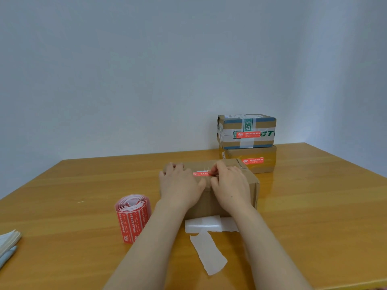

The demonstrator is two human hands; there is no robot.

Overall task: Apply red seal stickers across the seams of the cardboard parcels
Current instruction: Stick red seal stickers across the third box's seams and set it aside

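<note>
The red rectangular seal sticker lies atop the brown cardboard parcel at centre frame, long axis running left to right, between your hands. Your right hand pinches its right end with curled fingertips; your left hand rests flat, fingers relaxed, on the parcel just left of it.

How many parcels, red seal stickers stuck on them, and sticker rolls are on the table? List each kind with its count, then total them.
Cardboard parcels: 3 - near parcel, upper stacked parcel, lower stacked parcel
Red seal stickers on them: 3 - near sticker, upper sticker, lower sticker
Sticker roll: 1
Total: 7
</note>
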